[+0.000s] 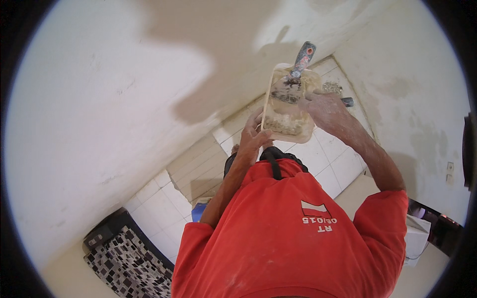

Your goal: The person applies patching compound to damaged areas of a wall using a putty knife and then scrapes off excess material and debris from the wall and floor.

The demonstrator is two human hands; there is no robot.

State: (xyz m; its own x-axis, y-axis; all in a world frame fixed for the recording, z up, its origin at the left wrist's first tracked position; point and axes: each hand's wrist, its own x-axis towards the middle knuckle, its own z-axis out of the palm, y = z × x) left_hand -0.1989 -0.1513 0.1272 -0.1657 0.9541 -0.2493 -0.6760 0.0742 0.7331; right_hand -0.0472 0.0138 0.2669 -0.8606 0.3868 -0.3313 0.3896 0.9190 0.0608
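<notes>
Left hand [252, 138] is wrapped around the near end of a pale plastic tub [288, 107], fingers [254, 119] curled over its left rim – so it's got a firm hold of it. The tub is held up in front of the person, above the tiled floor [325, 159], and it's crusted inside with dried plaster. Its long axis runs from the lower edge near the left hand up and away, tilted a bit to the right, with the open face turned toward the camera.

Right hand [325, 110] sits on the tub's right side, closed around a tool whose dark handle end [348, 102] pokes out to the right – can't tell exactly how tight the fingers are, since only the back of the hand shows.

A putty knife [300, 62] stands in the tub's far end, grey handle with a red spot pointing up and slightly right, blade down in the plaster.

Freshly skimmed wall [99, 99] on the left, red shirt [288, 233] below.
</notes>
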